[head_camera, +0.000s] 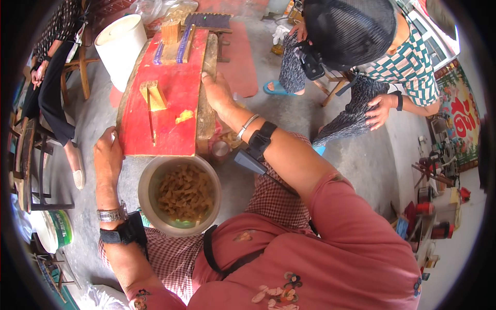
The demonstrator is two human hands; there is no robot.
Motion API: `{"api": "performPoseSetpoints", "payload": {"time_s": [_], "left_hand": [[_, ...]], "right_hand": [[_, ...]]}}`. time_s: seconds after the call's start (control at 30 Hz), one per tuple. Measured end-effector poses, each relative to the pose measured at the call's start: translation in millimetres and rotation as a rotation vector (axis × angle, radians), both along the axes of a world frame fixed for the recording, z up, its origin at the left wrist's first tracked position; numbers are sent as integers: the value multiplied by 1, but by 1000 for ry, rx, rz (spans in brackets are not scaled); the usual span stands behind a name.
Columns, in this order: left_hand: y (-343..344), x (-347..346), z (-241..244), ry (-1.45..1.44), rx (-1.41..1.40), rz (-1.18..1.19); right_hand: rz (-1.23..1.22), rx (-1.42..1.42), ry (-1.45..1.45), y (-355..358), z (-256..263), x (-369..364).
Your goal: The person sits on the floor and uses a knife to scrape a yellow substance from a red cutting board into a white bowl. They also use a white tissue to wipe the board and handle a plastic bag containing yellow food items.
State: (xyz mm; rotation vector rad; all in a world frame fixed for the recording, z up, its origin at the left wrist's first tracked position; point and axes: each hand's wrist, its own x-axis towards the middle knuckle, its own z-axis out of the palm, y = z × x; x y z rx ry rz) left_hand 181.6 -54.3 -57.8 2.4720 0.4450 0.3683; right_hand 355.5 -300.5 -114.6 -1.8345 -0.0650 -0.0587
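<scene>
A red-faced board (176, 85) lies on a worn wooden bench (207, 89) before me. My left hand (107, 151) is curled at the board's near left edge, with a small pale spot by the thumb. On the opposite side, my right hand (217, 91) grips the bench's edge, thumb on top and other fingers partly hidden. Between them stands a grooved wooden block (154, 95), beside a narrow dark slit in the board. Farther back, a bundle of thin wooden pieces (171, 33) sits between two purple-blue strips (183, 44) on a wooden base.
Below the board's near end is a pale bucket (144, 193) with many small brown pieces (186, 193). A white bin (120, 46) stands beyond the bench's left side. One seated person (410, 73) is at right; another (54, 77) sits at left. A metal-lidded jar (221, 149) is under the bench.
</scene>
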Motion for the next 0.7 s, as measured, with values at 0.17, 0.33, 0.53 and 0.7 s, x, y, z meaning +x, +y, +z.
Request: {"api": "performPoseSetpoints", "payload": {"time_s": [0.17,0.33,0.53,0.7], "left_hand": [[2,0,-2,-11,26,5],[1,0,-3,-18,31,3],[9,3,-13,-63,49,-4],[4,2,-7,-35,6,12]], "right_hand": [[13,16,-7,1,4,-4],[2,10,8,0,8,-6],[23,40,34,-1,10,-8],[4,14,25,-1,13,-11]]}}
